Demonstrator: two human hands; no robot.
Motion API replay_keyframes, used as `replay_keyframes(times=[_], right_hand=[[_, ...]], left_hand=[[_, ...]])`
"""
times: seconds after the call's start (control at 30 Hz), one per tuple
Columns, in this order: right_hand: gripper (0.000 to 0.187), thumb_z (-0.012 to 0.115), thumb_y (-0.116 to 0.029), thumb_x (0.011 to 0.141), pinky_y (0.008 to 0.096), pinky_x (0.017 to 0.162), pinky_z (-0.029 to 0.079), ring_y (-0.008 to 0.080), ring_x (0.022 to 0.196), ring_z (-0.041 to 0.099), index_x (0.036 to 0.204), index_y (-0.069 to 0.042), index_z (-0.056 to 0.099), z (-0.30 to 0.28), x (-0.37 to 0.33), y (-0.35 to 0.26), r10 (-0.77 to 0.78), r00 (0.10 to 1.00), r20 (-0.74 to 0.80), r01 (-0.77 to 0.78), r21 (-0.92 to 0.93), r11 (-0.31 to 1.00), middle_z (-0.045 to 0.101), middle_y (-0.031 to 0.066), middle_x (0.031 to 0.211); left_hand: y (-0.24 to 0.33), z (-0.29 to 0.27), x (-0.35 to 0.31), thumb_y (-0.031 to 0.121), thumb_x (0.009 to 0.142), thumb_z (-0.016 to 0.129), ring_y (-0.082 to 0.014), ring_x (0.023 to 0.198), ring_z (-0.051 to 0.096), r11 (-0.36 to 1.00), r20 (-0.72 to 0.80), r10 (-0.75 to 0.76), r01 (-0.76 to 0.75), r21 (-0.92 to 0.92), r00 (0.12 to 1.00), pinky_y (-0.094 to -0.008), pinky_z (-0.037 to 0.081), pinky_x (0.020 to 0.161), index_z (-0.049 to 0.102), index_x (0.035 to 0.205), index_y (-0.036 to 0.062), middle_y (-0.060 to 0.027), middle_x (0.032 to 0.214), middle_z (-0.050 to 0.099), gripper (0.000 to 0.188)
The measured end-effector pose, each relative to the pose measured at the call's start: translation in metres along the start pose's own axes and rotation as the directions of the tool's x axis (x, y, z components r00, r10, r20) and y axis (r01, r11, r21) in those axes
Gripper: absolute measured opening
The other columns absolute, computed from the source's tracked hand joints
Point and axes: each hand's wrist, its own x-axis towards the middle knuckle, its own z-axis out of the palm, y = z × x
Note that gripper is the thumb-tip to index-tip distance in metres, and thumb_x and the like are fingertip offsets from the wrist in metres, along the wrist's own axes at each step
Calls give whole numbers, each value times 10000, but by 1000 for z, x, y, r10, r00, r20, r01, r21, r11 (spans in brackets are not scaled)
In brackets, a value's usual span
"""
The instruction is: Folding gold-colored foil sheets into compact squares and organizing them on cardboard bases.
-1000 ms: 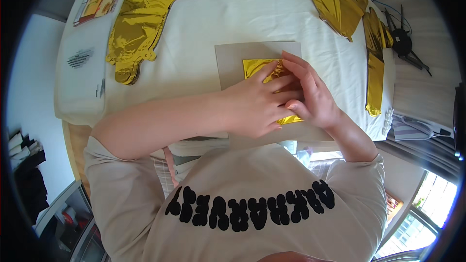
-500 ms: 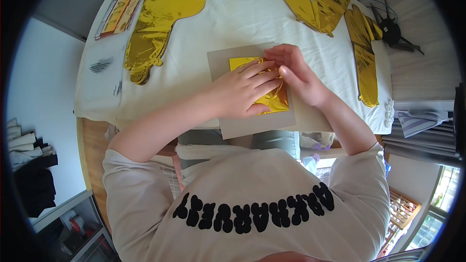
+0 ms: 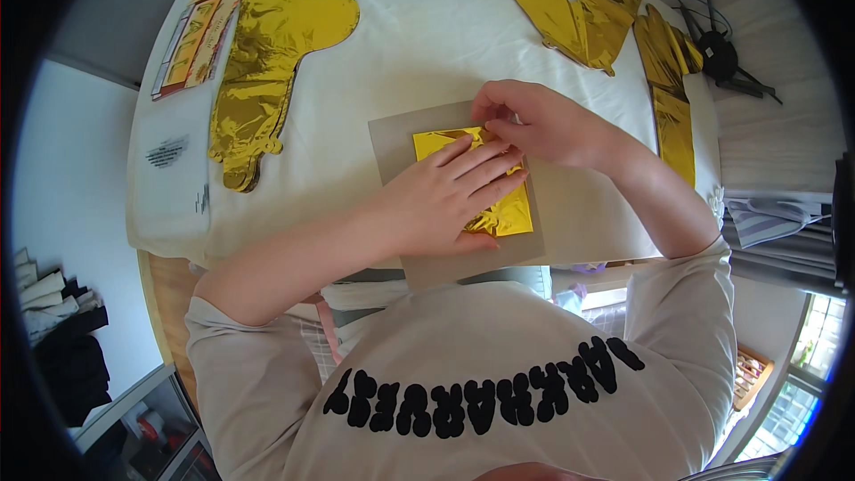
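Observation:
A folded square of shiny gold foil (image 3: 508, 214) lies on a grey card (image 3: 401, 147) near the table's front edge. My left hand (image 3: 450, 191) rests flat across the foil, palm down, its fingers stretched out and slightly spread. At the foil's far edge, my right hand (image 3: 530, 125) is bent over with thumb and fingertips drawn together in a pinch. What sits between those fingertips, if anything, is too small to make out. Much of the foil's left side is hidden beneath my left hand.
Flat gold foil balloons lie at the far left (image 3: 272, 44), far right (image 3: 570, 18) and right edge (image 3: 668, 107) of the white-covered table (image 3: 392, 44). A printed picture sheet (image 3: 198, 40) and a clear plastic bag (image 3: 169, 187) are on the left. A black device with antennas (image 3: 720, 55) stands right.
My right hand has turned from lying open beside the foil to a pinch at its far edge. My left hand stays flat on the foil. The view has shifted slightly.

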Motion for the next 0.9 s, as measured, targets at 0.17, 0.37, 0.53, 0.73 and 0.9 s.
replay_keyframes(times=[0.17, 0.37, 0.53, 0.73, 0.9], right_hand=[[167, 588, -52, 1021, 302, 848, 514, 151, 953, 620, 1183, -18, 610, -11, 8, 0, -8, 993, 116, 0, 67, 998, 661, 69, 1033], [149, 586, -45, 1024, 305, 802, 506, 144, 909, 619, 1169, -17, 602, -15, 13, 1, -29, 986, 167, 15, 84, 996, 667, 64, 992], [121, 579, -54, 1029, 326, 770, 513, 187, 841, 642, 1142, -13, 591, -13, 16, -2, -76, 981, 180, 76, 11, 997, 679, 89, 938], [94, 544, -97, 1055, 374, 722, 493, 274, 775, 638, 1123, -36, 565, -12, 15, -12, -91, 986, 141, 96, -33, 995, 666, 129, 888], [61, 522, -105, 1011, 430, 664, 450, 341, 739, 615, 1042, -52, 518, -18, 20, -18, -50, 973, 224, 93, -186, 978, 616, 135, 794]], left_hand=[[-1, 0, -2, 597, 940, 650, -294, 1560, 323, 998, 13, 2, -1, -67, 1000, -492, 261, 1280, 420, 1595, 65, -115, 1643, 418, 875], [-2, -1, -1, 580, 904, 705, -292, 1543, 347, 992, -26, -1, -2, -125, 1000, -498, 284, 1263, 451, 1582, 91, -101, 1614, 452, 874], [-3, -2, -1, 572, 887, 723, -302, 1521, 374, 990, -24, -8, 5, -139, 1000, -487, 305, 1249, 468, 1570, 100, -96, 1588, 479, 868], [-2, -2, -1, 559, 875, 737, -315, 1518, 368, 991, -18, -17, 15, -137, 1000, -489, 304, 1247, 471, 1570, 107, -94, 1590, 474, 870], [-2, -1, -2, 570, 895, 707, -314, 1517, 374, 994, -12, -4, 3, -113, 1000, -479, 288, 1255, 483, 1560, 92, -99, 1600, 471, 849]])
